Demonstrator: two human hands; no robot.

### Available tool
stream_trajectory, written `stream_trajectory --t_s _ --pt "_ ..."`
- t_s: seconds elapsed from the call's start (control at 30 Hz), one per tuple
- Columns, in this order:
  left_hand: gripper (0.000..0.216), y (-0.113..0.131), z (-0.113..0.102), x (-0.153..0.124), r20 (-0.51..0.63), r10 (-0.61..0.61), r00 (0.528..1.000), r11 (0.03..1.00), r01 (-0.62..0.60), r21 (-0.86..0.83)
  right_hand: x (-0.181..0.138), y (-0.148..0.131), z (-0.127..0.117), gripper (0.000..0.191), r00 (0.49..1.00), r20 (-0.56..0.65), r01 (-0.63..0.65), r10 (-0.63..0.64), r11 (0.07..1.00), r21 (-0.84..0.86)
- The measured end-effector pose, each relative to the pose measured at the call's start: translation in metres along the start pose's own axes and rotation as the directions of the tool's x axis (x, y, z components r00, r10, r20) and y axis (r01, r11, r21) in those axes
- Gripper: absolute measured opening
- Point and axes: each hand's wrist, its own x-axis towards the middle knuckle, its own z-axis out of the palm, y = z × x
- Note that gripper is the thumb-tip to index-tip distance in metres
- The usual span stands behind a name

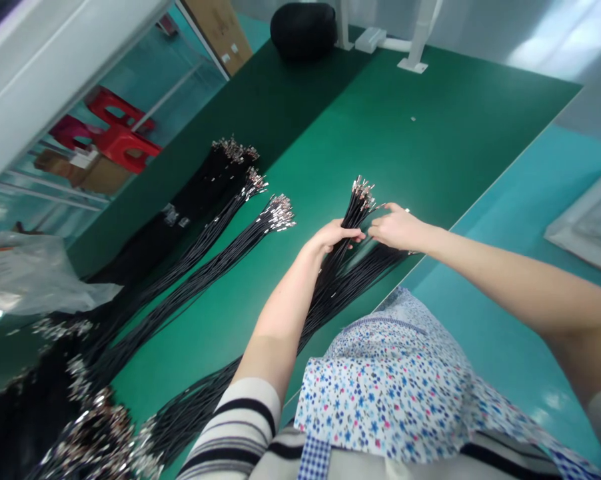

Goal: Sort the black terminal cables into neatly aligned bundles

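My left hand (334,235) is wrapped around a bundle of thin black cables (351,212) just below its shiny metal tips, which fan out above the fist. Close by on the right, my right hand (396,228) has its fingers pinched on the metal end of a single cable (379,207) that bends away from the bundle. Beneath both hands lies a larger bunch of black cables (330,300) along the table's near edge, partly covered by my left arm.
More cable bunches (215,247) lie across the green table (375,133) to the left. A heap of metal-tipped cables (95,433) fills the lower left corner, near a clear plastic bag (35,273). A black rounded object (304,30) and white posts (420,33) stand at the far edge.
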Motion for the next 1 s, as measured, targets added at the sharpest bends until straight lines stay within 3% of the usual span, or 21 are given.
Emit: stream_trajectory --t_s 0.1,0.17,0.23,0.37,0.47,0.57,0.73,0.87,1.0 --pt "0.033 0.0 0.005 -0.004 0.086 -0.014 0.996 0.999 0.017 -0.031 0.007 0.01 -0.017 0.02 0.998 0.064 -0.03 0.029 0.999 0.019" --pt "0.035 -0.002 0.007 -0.003 0.091 -0.01 0.996 1.0 0.012 -0.02 0.008 0.018 -0.016 0.02 0.994 0.103 -0.047 0.043 0.998 0.043" --pt "0.03 -0.003 0.007 0.001 0.002 -0.005 1.0 1.0 0.005 0.011 0.006 0.025 -0.004 0.021 0.986 0.158 -0.075 0.06 0.993 0.095" --pt "0.021 -0.005 0.008 0.008 -0.187 0.005 0.982 0.997 0.009 0.073 -0.008 0.028 0.044 0.022 0.956 0.288 -0.143 0.056 0.947 0.289" --pt "0.017 -0.005 0.008 0.01 -0.164 -0.001 0.986 0.997 0.013 0.07 -0.019 0.022 0.075 0.023 0.948 0.314 -0.168 0.04 0.904 0.394" --pt "0.014 -0.005 0.009 0.01 -0.136 -0.007 0.991 0.997 0.017 0.071 -0.023 0.017 0.083 0.018 0.971 0.234 -0.128 0.047 0.931 0.342" --pt "0.021 -0.005 0.009 0.009 -0.108 -0.02 0.994 0.998 0.025 0.05 -0.02 0.024 0.05 0.017 0.966 0.253 -0.099 0.047 0.975 0.198" --pt "0.029 -0.007 0.012 0.003 -0.023 -0.032 0.999 0.999 0.032 -0.011 -0.009 0.04 0.008 0.018 0.955 0.295 -0.101 0.031 0.969 0.226" --pt "0.038 -0.008 0.017 -0.006 0.078 0.029 0.997 0.998 -0.024 -0.059 0.013 0.044 -0.028 0.018 0.963 0.265 -0.111 0.049 0.968 0.224"
